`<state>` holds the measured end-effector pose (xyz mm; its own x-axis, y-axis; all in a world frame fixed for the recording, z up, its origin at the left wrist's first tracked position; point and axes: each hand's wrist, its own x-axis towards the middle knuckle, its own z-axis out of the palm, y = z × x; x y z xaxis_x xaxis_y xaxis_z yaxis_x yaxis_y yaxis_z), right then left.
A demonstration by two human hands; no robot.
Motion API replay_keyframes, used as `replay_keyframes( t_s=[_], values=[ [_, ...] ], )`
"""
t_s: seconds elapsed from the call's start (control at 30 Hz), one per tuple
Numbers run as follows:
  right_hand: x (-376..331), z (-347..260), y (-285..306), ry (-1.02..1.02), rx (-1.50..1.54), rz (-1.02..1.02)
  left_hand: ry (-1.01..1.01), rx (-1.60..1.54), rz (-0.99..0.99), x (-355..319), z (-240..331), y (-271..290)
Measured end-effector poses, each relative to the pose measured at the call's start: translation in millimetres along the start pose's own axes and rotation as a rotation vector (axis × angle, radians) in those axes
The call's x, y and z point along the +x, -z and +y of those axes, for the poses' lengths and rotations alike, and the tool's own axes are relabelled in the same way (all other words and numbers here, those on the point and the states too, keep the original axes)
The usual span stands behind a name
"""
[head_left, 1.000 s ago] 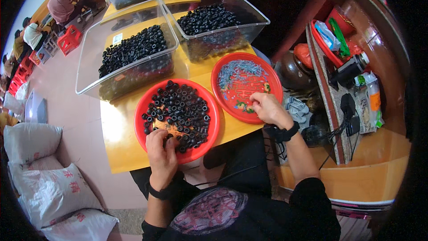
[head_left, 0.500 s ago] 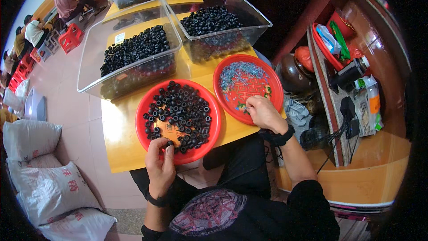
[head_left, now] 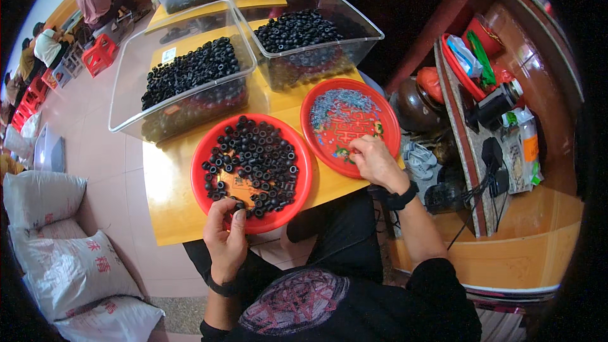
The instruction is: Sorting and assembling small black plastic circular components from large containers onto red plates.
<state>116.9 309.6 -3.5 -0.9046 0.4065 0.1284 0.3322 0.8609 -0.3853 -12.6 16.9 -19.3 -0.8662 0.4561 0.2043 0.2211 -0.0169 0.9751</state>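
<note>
While the head view of a second ago had the left hand point(head_left: 225, 240) reaching in among the dark beads point(head_left: 259, 158), it now sits back at the near-left rim of the red left plate point(head_left: 304, 183), its grip drawn down to a pinch of thumb and forefinger on one bead point(head_left: 238, 205). The right hand point(head_left: 377, 163) has shifted a little leftward, fingertips now gathered low over the red right plate point(head_left: 394, 125); its grip looks nearly closed, but I cannot tell whether it has hold of anything. Shiny bluish bits point(head_left: 342, 101) lie mostly along that plate's far side, away from the fingers. As I judge it, the pick on the left is made, while the right hand is busy with something small. As for edges, the left plate juts past the near edge of the yellow counter point(head_left: 171, 206), so pressing down on its near rim could tip it; the right plate comes close to that edge too. Two clear tubs, the left tub point(head_left: 190, 128) and the right tub point(head_left: 354, 54), close off the far side. Free room lies in front, over the person's dark-clad legs point(head_left: 348, 234), where the hands stand well apart with nothing between them at that height
</note>
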Motion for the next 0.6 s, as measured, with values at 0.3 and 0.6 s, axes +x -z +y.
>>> replay_keyframes(
  t_s=[0.3,0.6],
  values=[
    [12.4,-7.5,-24.3,0.064,-0.004,0.023,0.014,-0.009,-0.014,-2.9,5.6,1.9],
    [8.8,-2.4,-11.5,-0.225,0.584,0.028,0.033,-0.053,-0.038,-6.0,5.0,2.7]
  ],
)
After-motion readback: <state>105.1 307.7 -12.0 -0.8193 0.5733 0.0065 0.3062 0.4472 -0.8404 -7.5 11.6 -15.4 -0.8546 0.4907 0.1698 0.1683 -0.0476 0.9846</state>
